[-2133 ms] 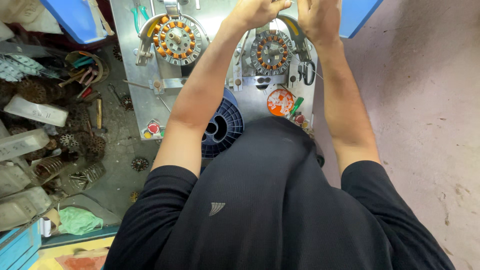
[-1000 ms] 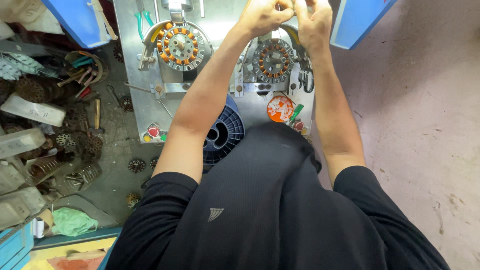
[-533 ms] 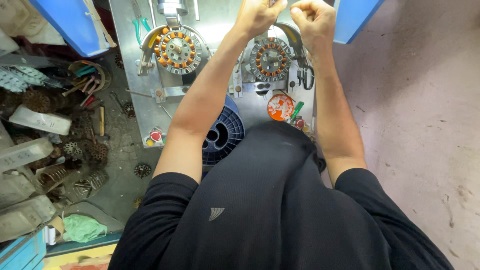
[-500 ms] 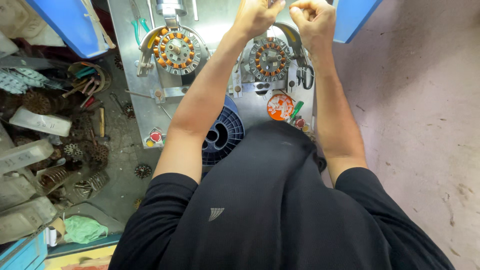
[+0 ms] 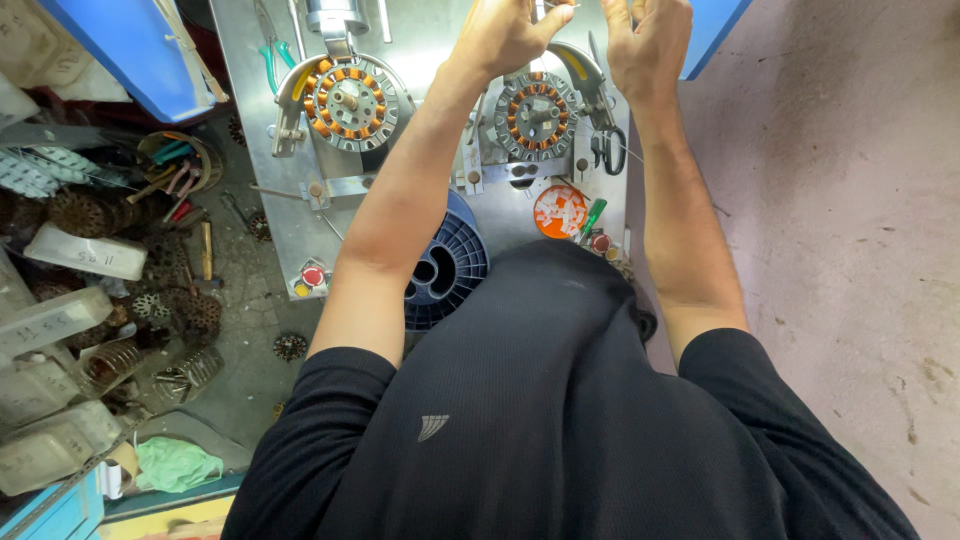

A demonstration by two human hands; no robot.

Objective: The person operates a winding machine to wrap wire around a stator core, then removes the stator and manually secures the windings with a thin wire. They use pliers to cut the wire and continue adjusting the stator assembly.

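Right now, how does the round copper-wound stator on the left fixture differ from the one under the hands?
The left copper-wound stator shows bright orange windings; the right copper-wound stator looks duller and browner. The left one sits alone, untouched; the right one lies just below the left hand and right hand, raised close together above it. Both are round, toothed, and mounted on the grey metal plate.

Clear plastic packs with white labels, left edge of the frame

A long clear pack (image 5: 85, 253) with a white handwritten label lies at middle left; a second (image 5: 50, 320) sits just below it, tilted. More clear packs (image 5: 55, 448) crowd the lower left corner. A small orange round tub (image 5: 560, 211) of white bits stands at upper centre.
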